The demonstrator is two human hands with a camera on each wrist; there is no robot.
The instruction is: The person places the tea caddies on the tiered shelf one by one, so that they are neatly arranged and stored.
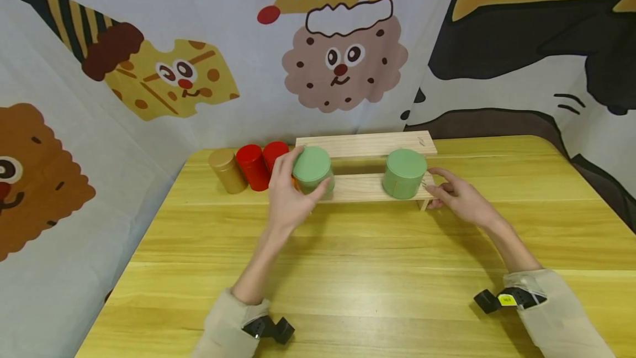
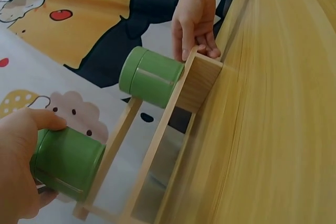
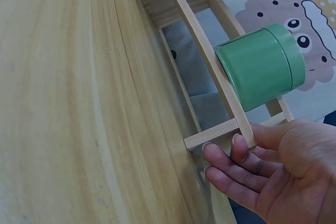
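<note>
A light wooden rack (image 1: 358,188) with two parallel slats stands on the table. My left hand (image 1: 290,195) grips a green lidded tin (image 1: 312,167) at the rack's left end, thumb on one side and fingers on the other. Whether that tin rests fully on the slats cannot be told. A second green tin (image 1: 404,174) sits upright across the slats near the right end, untouched. My right hand (image 1: 462,198) holds the right end of the rack, the thumb and curled fingers around the tip of the front slat (image 3: 231,100).
Left of the rack stand a gold tin (image 1: 227,171) and two red tins (image 1: 252,167), one partly behind my left hand. A bit of orange shows beside that hand. A cartoon-printed cloth (image 1: 258,98) hangs behind the wooden table (image 1: 358,269).
</note>
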